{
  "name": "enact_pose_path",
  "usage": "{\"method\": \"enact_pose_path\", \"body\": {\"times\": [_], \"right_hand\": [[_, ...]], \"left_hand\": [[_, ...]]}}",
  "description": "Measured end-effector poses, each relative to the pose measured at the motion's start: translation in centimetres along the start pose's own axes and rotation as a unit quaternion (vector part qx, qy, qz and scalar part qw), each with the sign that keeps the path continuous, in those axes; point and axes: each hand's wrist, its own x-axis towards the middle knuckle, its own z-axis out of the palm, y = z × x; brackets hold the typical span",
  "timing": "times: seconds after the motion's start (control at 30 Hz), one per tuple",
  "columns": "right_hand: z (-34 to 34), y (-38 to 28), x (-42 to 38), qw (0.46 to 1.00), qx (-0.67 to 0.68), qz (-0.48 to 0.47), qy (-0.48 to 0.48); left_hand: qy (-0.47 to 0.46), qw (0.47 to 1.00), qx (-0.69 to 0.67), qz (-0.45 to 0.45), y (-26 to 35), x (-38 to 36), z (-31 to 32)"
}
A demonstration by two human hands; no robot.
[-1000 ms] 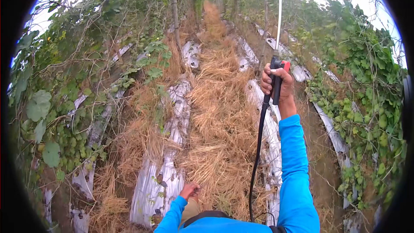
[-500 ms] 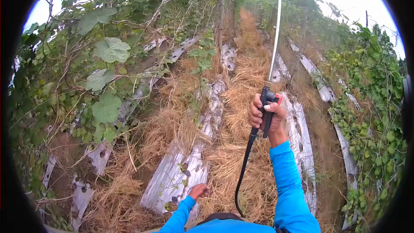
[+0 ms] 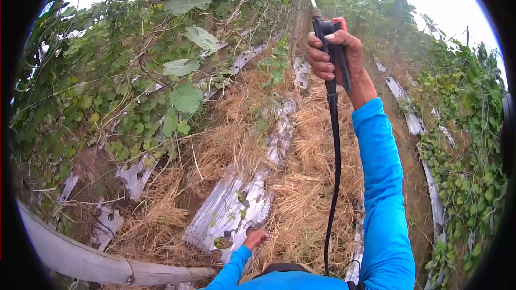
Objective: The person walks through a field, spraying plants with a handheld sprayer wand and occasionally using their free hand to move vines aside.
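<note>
Raised high in front, my right hand [image 3: 346, 56] is closed around the black handle of a spray wand [image 3: 326, 29]. The thumb lies by the red trigger part at its top. A pale metal tube runs up from the handle to the top edge, where its tip is out of view. From the handle's base a black hose [image 3: 334, 166] hangs down toward my body. My left hand [image 3: 257, 237] is low, over straw beside a strip of silvery plastic mulch [image 3: 228, 212]. Its fingers look loosely apart, with nothing visible in them.
Climbing vines with broad leaves [image 3: 187, 96] crowd the left side, and more vines [image 3: 467, 182] rise on the right. Dry straw [image 3: 306, 182] covers the row between mulch strips. A thick bamboo pole [image 3: 107, 266] crosses the lower left. An upright post [image 3: 296, 19] stands ahead.
My right hand and the spray wand have risen, and the tube now leans up to the left. The view has shifted, bringing the bamboo pole into sight. My left hand stays low.
</note>
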Motion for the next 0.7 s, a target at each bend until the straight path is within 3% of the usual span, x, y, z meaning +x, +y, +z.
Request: {"method": "enact_pose_path", "body": {"times": [0.17,0.33,0.4,0.53,0.7], "right_hand": [[4.8,-3.6,0.3,0.995,-0.007,0.024,-0.094],[8.9,-2.2,-5.2,0.995,-0.067,-0.013,-0.076],[10.9,-0.9,-6.9,0.968,-0.192,-0.011,0.162],[15.7,1.2,-9.7,0.96,-0.194,-0.077,0.185],[20.2,0.4,-10.3,0.952,-0.202,-0.051,0.226]], "left_hand": [[0.032,0.999,-0.008,0.007,-1.1,-4.4,0.8],[0.06,0.998,0.022,0.007,-4.6,-10.2,2.8],[0.056,0.998,0.013,0.013,-6.4,-13.3,4.4],[0.055,0.998,-0.036,0.007,-13.1,-18.8,5.8],[0.037,0.997,-0.071,-0.016,-17.6,-25.3,7.3]]}}
